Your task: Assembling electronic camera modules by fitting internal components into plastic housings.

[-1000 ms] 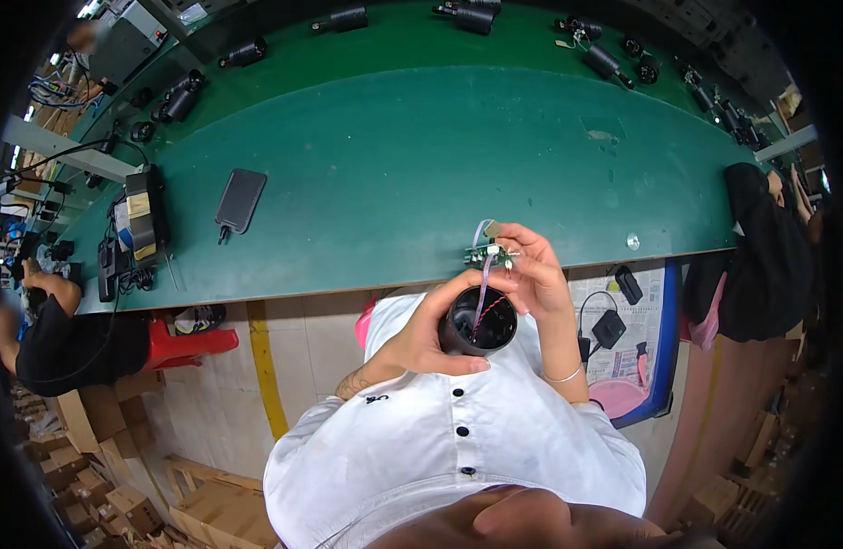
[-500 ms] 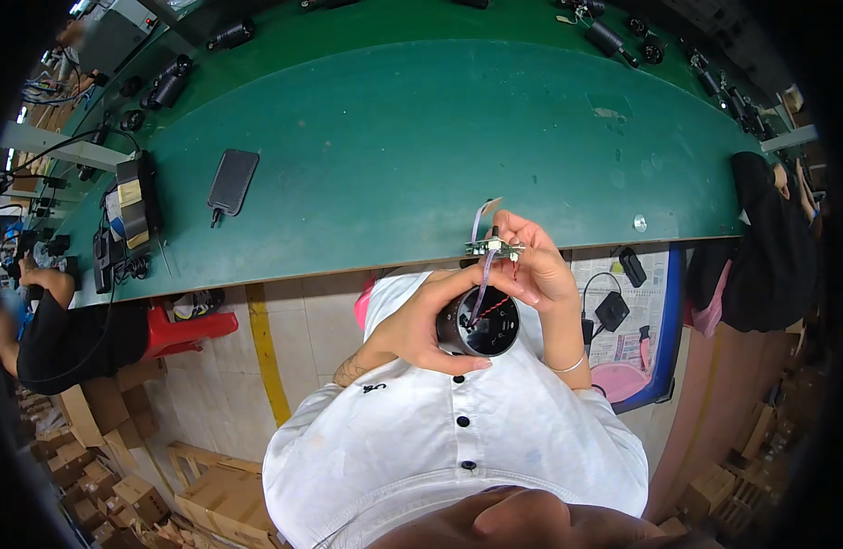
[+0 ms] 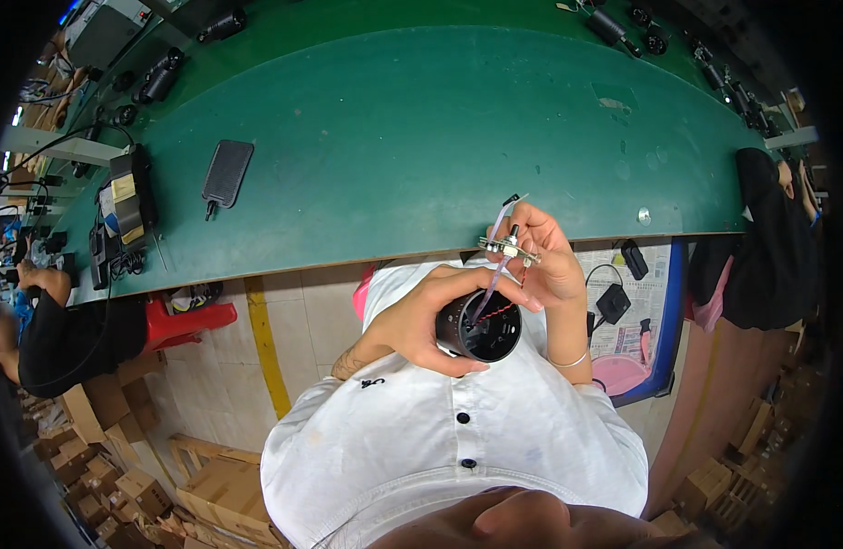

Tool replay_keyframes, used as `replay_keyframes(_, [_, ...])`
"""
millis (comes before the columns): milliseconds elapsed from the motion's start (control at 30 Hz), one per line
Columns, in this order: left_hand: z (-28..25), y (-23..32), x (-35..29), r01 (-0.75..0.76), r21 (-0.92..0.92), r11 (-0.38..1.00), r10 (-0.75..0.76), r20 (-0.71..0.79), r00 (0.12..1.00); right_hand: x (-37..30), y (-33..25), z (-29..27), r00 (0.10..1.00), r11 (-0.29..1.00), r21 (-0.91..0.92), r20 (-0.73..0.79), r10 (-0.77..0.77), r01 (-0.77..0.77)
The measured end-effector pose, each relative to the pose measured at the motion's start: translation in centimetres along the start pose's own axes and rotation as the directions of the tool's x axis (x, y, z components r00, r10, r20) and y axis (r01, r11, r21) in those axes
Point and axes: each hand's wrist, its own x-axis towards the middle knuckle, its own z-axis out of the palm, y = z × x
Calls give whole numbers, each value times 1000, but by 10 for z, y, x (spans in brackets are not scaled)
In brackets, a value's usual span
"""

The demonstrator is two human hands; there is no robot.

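My left hand (image 3: 412,320) is wrapped round a black cylindrical housing (image 3: 495,337), its open end facing up. A flat whitish ribbon cable (image 3: 496,285) and a twisted red and black wire (image 3: 497,312) come out of that opening. Both run up to a small circuit board (image 3: 510,248) with white connectors. My right hand (image 3: 551,256) pinches the board by its right side, just above the housing and by the table's front edge. Another ribbon piece with a dark tip (image 3: 507,203) sticks up from the board. The inside of the housing is mostly dark.
On the green table (image 3: 394,137) lie a dark flat pouch (image 3: 226,174) and, at left, a black device (image 3: 133,197) with cables. Black cylindrical parts (image 3: 614,29) line the far side. A blue-rimmed tray (image 3: 667,320) stands at lower right. People sit at both sides.
My right hand has shifted slightly right with the circuit board, which is now tilted more. The ribbon piece above it has turned. My left hand keeps its hold on the housing.
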Motion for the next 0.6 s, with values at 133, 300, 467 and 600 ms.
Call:
replay_keyframes(133, [2, -1, -5, 31, -155, 988, -43, -78, 996, 0, -6, 14, 990, 977, -172, -39, -136, 127])
replay_keyframes(300, [0, -6, -8, 30, -401, 915, -52, -44, 998, 2, -13, 46, 941, 851, -478, -129, -312, 217])
replay_keyframes(467, [1, -5, -9, 54, -574, 817, -86, -29, 996, -1, -14, 38, 935, 795, -548, -64, -349, 259])
replay_keyframes(600, [3, 3, -7, 53, -552, 832, -138, -114, 984, -4, -18, 28, 899, 739, -573, -8, -438, 355])
